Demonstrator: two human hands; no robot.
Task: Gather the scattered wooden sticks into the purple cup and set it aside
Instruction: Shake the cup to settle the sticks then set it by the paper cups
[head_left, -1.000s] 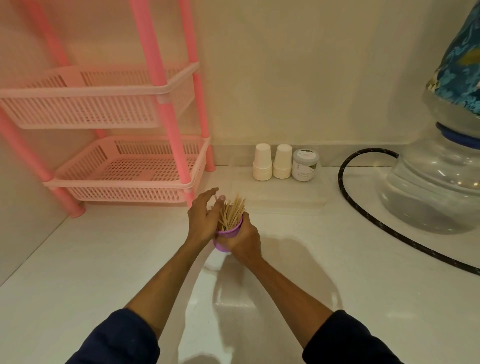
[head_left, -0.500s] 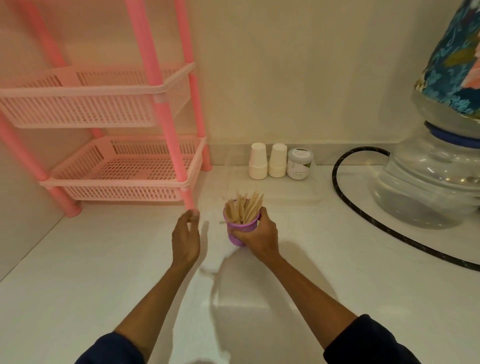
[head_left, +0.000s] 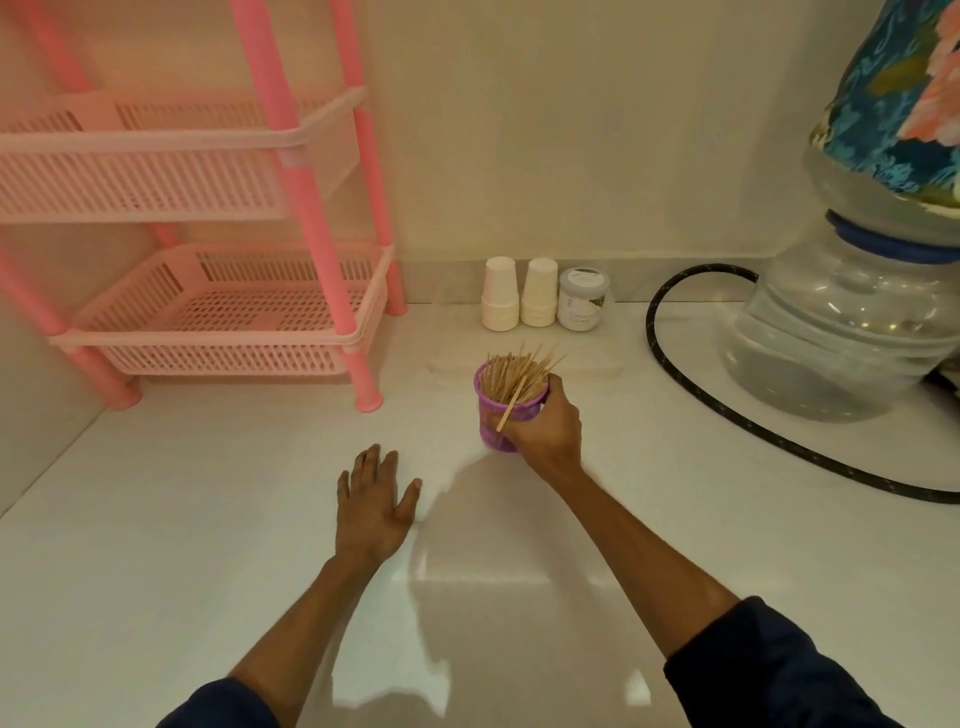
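Our right hand (head_left: 543, 423) wrapped around the purple cup (head_left: 506, 410) on the white counter (head_left: 208, 519), sticks (head_left: 514, 371) bunched inside — one angled across the rim, our left hand (head_left: 374, 506) flat, fingers spread, holding nothing.

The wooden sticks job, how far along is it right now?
Gathering looks done: the wooden sticks stand bundled in the purple cup, and none show loose on the counter. One stick leans out over the rim. In hand: the right hand grips the cup; the left hand is open and empty above the counter. Left: letting go of the cup where it is to stay.
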